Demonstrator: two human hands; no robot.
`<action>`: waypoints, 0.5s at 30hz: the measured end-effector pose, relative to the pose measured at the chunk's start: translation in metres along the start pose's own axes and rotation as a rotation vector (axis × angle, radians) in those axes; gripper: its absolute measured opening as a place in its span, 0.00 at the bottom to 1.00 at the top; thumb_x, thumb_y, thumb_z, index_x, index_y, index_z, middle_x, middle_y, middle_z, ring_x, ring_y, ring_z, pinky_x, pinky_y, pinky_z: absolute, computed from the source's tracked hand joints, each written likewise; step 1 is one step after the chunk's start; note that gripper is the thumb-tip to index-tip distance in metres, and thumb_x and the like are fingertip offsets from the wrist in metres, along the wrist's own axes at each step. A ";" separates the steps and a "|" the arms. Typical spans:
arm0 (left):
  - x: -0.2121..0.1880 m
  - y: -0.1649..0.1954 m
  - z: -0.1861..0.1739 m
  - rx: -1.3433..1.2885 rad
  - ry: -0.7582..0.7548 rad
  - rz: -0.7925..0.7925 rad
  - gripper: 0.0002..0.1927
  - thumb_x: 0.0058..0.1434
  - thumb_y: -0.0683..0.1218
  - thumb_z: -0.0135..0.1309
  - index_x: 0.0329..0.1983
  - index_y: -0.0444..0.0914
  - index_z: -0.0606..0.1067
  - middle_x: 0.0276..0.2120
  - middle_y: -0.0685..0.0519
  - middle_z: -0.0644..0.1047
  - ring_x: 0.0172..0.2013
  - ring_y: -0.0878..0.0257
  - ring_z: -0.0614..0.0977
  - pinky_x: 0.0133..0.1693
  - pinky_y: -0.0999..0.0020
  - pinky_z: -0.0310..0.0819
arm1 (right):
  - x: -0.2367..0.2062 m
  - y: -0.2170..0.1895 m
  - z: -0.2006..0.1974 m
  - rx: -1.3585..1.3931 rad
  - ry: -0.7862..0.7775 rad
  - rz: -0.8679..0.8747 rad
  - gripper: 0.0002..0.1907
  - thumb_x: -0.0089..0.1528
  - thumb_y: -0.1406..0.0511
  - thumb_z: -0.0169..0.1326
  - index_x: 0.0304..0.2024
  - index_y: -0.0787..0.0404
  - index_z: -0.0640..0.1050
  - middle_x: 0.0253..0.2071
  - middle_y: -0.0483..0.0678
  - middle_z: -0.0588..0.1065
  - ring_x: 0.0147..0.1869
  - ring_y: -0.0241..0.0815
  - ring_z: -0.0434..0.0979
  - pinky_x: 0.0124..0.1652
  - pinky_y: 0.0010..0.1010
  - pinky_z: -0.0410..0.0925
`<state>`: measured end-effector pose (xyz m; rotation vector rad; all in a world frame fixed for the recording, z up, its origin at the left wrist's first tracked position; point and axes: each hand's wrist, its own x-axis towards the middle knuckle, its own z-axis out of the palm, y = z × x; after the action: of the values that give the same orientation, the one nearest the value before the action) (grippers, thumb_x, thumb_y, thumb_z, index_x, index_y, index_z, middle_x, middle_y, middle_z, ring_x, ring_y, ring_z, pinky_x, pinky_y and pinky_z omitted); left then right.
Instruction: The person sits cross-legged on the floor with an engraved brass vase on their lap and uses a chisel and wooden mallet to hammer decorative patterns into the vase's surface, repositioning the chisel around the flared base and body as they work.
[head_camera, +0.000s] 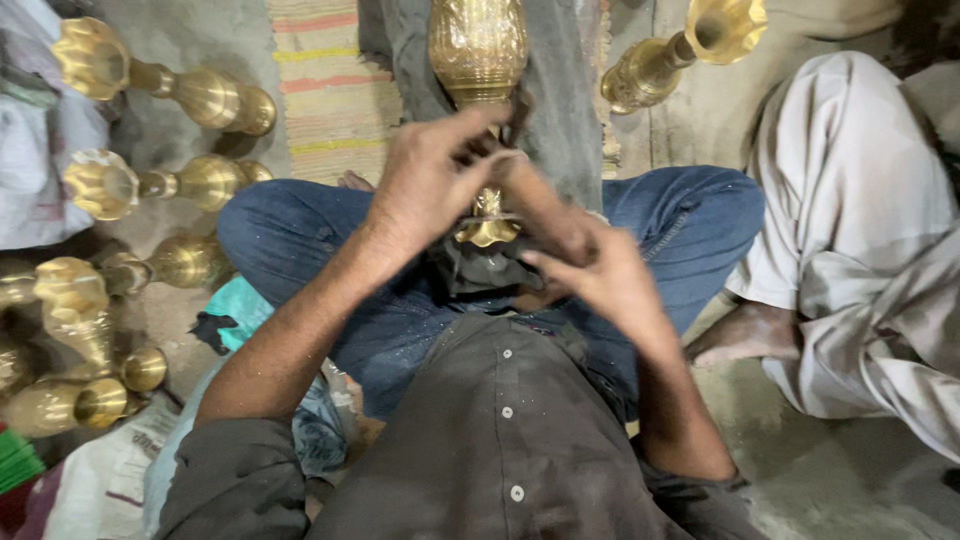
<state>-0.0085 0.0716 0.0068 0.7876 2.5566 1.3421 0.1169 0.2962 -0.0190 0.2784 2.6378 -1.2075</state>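
Both hands, left hand (432, 175) and right hand (600, 275), around brass vase (480, 60)

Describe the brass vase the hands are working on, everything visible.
The brass vase looks like shiny golden metal with an embossed, ribbed body. It lies lengthwise over the person's lap, body pointing away, its top cut off by the frame edge. A narrow stem leads to a flared, scalloped end facing the person. The left hand covers the stem from the left; the right hand reaches in from the right, fingers at the stem. Part of the stem is hidden. A dark cloth lies under it.
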 end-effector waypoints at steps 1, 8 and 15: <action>-0.001 0.002 0.000 -0.011 -0.019 0.054 0.18 0.68 0.48 0.61 0.58 0.39 0.77 0.42 0.48 0.84 0.39 0.61 0.88 0.38 0.66 0.87 | 0.000 0.006 -0.007 0.051 -0.068 0.139 0.23 0.53 0.58 0.73 0.30 0.70 0.75 0.28 0.61 0.75 0.29 0.55 0.75 0.32 0.41 0.66; 0.000 0.025 0.000 0.120 -0.111 0.139 0.18 0.66 0.51 0.61 0.55 0.38 0.78 0.35 0.48 0.83 0.33 0.59 0.86 0.36 0.62 0.83 | 0.009 0.023 -0.051 0.022 0.289 -0.077 0.23 0.62 0.66 0.67 0.52 0.69 0.70 0.39 0.60 0.76 0.41 0.52 0.75 0.43 0.37 0.70; 0.011 0.034 0.002 0.216 -0.112 0.246 0.15 0.66 0.49 0.61 0.52 0.36 0.77 0.31 0.47 0.81 0.33 0.55 0.85 0.36 0.57 0.81 | 0.019 0.022 -0.058 -0.037 0.263 -0.200 0.26 0.62 0.70 0.65 0.61 0.67 0.73 0.50 0.64 0.78 0.55 0.59 0.80 0.50 0.40 0.70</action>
<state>-0.0043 0.0951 0.0343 1.2139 2.6108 1.0537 0.0973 0.3554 -0.0034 0.1816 2.9725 -1.2558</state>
